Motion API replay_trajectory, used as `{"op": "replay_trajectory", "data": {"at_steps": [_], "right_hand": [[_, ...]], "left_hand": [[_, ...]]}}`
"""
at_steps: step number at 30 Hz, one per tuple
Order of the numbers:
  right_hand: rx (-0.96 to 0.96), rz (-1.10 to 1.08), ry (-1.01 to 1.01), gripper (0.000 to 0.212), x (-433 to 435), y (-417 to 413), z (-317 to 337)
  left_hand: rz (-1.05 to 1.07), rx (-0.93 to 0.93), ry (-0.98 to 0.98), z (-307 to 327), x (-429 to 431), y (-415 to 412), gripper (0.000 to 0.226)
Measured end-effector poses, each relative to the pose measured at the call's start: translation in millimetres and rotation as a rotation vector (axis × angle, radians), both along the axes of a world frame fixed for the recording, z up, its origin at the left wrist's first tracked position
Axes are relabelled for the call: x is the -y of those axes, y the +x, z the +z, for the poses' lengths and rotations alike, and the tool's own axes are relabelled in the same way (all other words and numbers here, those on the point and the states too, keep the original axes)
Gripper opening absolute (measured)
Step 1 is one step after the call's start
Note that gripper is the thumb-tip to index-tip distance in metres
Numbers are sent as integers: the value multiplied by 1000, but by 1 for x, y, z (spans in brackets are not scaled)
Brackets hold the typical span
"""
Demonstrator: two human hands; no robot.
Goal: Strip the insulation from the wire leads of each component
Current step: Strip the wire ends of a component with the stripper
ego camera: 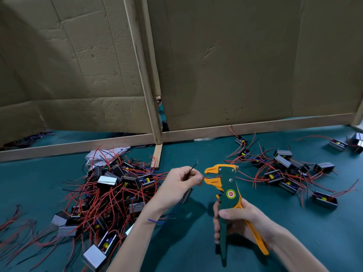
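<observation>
My right hand [238, 218] grips the handles of a green and orange wire stripper [228, 190], held upright with its orange jaws pointing left. My left hand [181, 182] pinches a red wire lead [206, 177] whose tip sits between the jaws. A black lead [193, 167] sticks up from the same hand. The component [186, 195] those leads belong to hangs under my left palm, mostly hidden. A big tangled pile of components [110, 195] with red leads lies to the left.
A looser group of components [288, 173] is spread on the green table at the right. Cardboard panels on a wooden frame [255, 127] close off the back. A crumpled white cloth [104, 154] lies behind the left pile. Loose red wires [11, 222] trail at the far left.
</observation>
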State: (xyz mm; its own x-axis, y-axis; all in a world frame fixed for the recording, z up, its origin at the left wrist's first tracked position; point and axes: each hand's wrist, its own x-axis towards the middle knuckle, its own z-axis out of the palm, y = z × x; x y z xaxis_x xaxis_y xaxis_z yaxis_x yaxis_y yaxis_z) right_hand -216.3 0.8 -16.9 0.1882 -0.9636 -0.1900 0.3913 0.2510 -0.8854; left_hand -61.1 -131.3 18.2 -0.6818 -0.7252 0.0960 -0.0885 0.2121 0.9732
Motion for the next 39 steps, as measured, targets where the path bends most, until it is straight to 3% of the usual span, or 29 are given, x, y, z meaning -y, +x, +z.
{"op": "replay_trajectory", "data": {"at_steps": [6, 12, 14, 17, 19, 24, 29, 34, 39], "right_hand": [[-111, -41, 38, 21, -1, -1, -1], [-252, -268, 122, 41, 4, 14, -7], [-209, -275, 119, 39, 5, 16, -8], [83, -271, 99, 15, 7, 10, -2], [199, -290, 83, 18, 7, 2, 1], [140, -273, -1, 23, 3, -17, 5], [79, -185, 40, 37, 3, -15, 5], [25, -138, 82, 38, 1, -11, 7], [26, -100, 83, 34, 0, -13, 10]], "left_hand": [[-29, 39, -15, 1, 3, 2, 15], [-1, -33, 23, -5, 4, 0, 11], [29, -37, 38, -10, 2, -4, 16], [35, -44, 4, -14, -3, -9, 28], [35, -60, -35, -14, -4, -10, 30], [133, 89, -253, -18, -1, -9, 29], [98, 248, -413, -23, -2, -8, 48], [261, 3, -365, -16, -7, -8, 16], [227, -89, -255, -9, -10, -10, 13]]}}
